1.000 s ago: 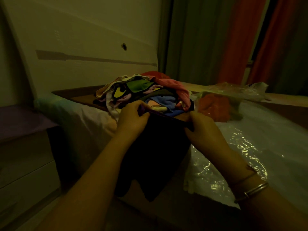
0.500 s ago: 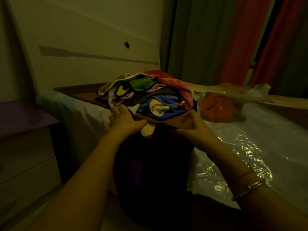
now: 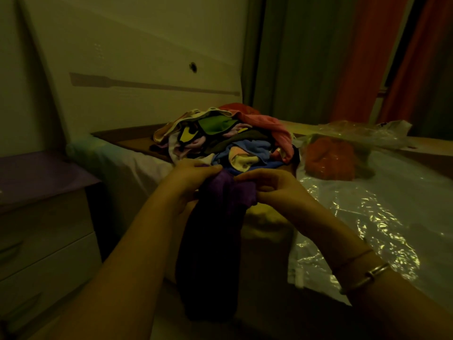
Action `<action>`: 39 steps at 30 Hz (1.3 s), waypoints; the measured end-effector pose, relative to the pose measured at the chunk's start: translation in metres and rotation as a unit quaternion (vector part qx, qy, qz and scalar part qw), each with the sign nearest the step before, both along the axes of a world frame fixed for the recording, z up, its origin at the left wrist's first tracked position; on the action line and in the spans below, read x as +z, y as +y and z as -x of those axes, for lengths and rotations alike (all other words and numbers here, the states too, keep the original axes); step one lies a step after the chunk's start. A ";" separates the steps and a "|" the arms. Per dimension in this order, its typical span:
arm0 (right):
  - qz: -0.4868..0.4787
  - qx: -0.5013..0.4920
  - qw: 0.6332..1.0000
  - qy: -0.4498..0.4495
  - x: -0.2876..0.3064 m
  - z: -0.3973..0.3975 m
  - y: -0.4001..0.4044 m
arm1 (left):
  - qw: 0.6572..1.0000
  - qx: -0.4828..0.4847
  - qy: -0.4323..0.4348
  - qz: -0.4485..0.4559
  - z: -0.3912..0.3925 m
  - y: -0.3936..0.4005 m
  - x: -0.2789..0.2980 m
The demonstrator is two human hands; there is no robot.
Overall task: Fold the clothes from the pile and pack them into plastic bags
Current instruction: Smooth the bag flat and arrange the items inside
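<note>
Hands meet at the near edge of the bed (image 3: pixel 127 168), both gripping the top of a dark purple garment (image 3: pixel 220 212). The left hand (image 3: pixel 188 177) pinches the cloth's upper left part between thumb and fingers; the right hand (image 3: pixel 274 187) has its fingers curled round the upper right part, the two hands almost touching. The garment hangs bunched and narrow from them, dropping past the bed's edge toward the floor.

Just behind the hands, the pile of mixed clothes (image 3: pixel 225 143) sits on the bed, close to the pale headboard (image 3: pixel 137 69). To its right lies a clear plastic bag (image 3: pixel 338 155) holding something orange-red, touching the pile's right side. A glossy plastic sheet (image 3: pixel 367 217) covers the bed to the right, its corner hanging over the near edge. A bedside cabinet (image 3: pixel 44 217) stands left of the bed, with a dark gap between them. Curtains (image 3: pixel 355 57) hang behind.
</note>
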State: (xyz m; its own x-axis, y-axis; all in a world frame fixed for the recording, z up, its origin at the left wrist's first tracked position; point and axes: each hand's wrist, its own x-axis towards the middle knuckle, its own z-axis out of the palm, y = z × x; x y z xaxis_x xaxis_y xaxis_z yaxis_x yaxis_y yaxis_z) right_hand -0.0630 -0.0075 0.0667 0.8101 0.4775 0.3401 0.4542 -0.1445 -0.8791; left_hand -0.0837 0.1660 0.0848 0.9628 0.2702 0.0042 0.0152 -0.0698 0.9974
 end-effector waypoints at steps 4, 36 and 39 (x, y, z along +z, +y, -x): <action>0.007 -0.009 0.998 -0.064 0.003 0.004 0.003 | 0.998 -0.005 -0.053 0.013 0.002 -0.010 -0.003; 0.380 -0.266 0.828 -0.314 0.005 -0.007 -0.053 | 0.982 0.004 -0.189 -0.009 -0.006 -0.012 0.000; 0.356 -0.286 0.819 -0.347 0.006 -0.004 -0.051 | 0.980 0.018 -0.198 -0.030 -0.012 -0.009 -0.005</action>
